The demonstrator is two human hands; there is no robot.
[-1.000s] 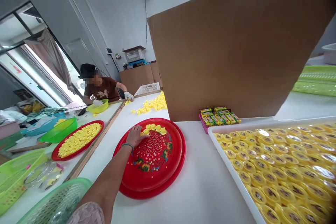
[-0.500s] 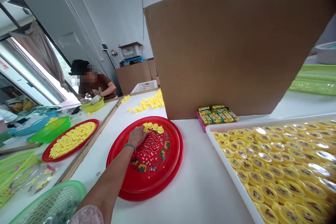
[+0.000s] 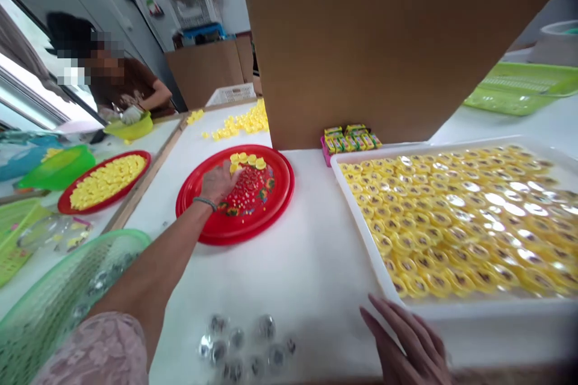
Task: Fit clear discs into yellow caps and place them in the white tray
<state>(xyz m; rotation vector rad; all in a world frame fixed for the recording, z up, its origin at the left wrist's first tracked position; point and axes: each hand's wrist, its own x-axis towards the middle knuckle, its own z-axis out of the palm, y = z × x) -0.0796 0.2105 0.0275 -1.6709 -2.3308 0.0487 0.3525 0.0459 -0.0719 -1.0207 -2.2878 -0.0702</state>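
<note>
My left hand point(image 3: 217, 183) reaches over a round red tray point(image 3: 275, 216) with a flower print. Its thumb stands apart from its fingers, and the fingertips are beside a short row of small yellow plastic caps point(image 3: 250, 160) on the tray. The fingers are blurred; whether they touch the nearest cap I cannot tell. Low on the right, my right hand point(image 3: 409, 343) is open and holds nothing, fingers stretched toward the near corner of a white tray point(image 3: 368, 240). Rows of yellow oval pieces point(image 3: 433, 219) with pictures fill that tray. Several clear, round pieces point(image 3: 236, 337) lie between my arms.
A green mesh basket point(image 3: 40, 307) stands under my left arm. Farther left is a red plate of yellow caps point(image 3: 108, 183). A tall cardboard sheet point(image 3: 361, 42) rises behind a pink box of small packets point(image 3: 352, 141). A co-worker point(image 3: 130, 84) handles a yellow bowl point(image 3: 130, 126).
My view has tilted down and closer. My right hand and the clear round pieces have come into sight. My left hand stays at the yellow caps, its fingers slightly shifted.
</note>
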